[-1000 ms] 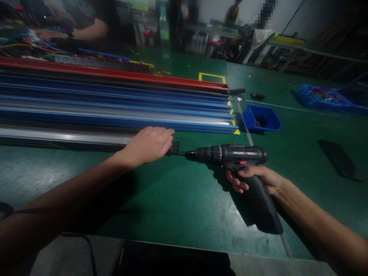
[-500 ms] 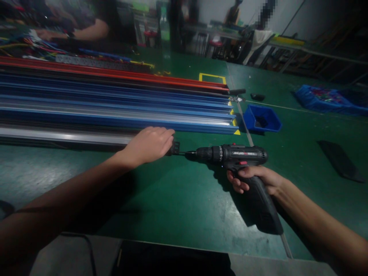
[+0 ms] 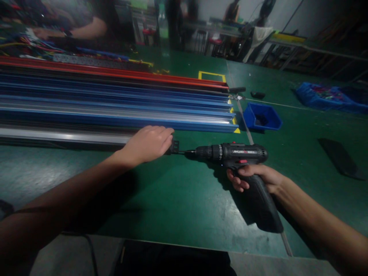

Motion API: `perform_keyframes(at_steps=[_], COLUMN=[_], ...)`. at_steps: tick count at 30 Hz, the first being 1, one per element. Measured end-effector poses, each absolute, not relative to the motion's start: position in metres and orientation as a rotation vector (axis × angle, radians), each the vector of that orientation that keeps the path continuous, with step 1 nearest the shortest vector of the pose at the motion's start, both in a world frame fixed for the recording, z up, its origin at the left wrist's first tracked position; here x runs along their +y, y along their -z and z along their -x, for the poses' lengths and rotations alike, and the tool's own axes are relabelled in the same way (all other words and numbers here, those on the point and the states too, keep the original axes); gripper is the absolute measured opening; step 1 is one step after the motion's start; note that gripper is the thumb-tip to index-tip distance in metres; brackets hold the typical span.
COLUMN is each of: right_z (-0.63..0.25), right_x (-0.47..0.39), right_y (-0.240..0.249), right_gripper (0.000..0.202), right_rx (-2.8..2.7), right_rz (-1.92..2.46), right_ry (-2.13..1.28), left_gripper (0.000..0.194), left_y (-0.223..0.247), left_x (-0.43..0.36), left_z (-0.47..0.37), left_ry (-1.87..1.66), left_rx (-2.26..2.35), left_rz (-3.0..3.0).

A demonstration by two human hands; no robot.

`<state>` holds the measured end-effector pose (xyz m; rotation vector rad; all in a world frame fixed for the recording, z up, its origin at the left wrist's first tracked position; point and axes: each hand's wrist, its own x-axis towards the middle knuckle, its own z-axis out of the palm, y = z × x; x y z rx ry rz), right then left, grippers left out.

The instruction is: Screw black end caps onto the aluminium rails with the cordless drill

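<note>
My right hand (image 3: 253, 178) grips a black cordless drill (image 3: 244, 153) by its handle, with a finger at the trigger. The drill lies level and points left, its bit meeting a small black end piece (image 3: 174, 147). That piece sits at the end of a dark and silver metal profile (image 3: 66, 135). Over the profile's end my left hand (image 3: 149, 142) is wrapped, holding it down near the end piece. Its fingertips curl over the far side, out of sight.
Several long blue profiles (image 3: 115, 111) and a red one (image 3: 115, 73) lie behind. A blue bin (image 3: 263, 117) stands right of them. A flat black piece (image 3: 340, 157) rests at the right. Across the green table (image 3: 172, 207), a co-worker's arm (image 3: 89, 30) is near coloured wires.
The view has shifted very slightly. Both hands, the drill and the profile keep nearly the same places.
</note>
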<state>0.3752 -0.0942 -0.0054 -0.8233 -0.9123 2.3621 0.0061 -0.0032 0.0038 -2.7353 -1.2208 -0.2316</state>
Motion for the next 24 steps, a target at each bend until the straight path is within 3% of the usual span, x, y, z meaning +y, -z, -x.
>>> perform_keyframes(at_steps=[24], right_z=[-0.3746], right_x=[-0.0938], right_y=[0.0041], right_gripper=[0.025], right_rx=[-0.899], right_rz=[0.774], right_ry=[-2.380], left_gripper=[0.049], left_y=[-0.0046], left_x=[-0.0037], left_z=[-0.0064], left_ry=[0.215], left_rx=[-1.224], left_rz=[2.729])
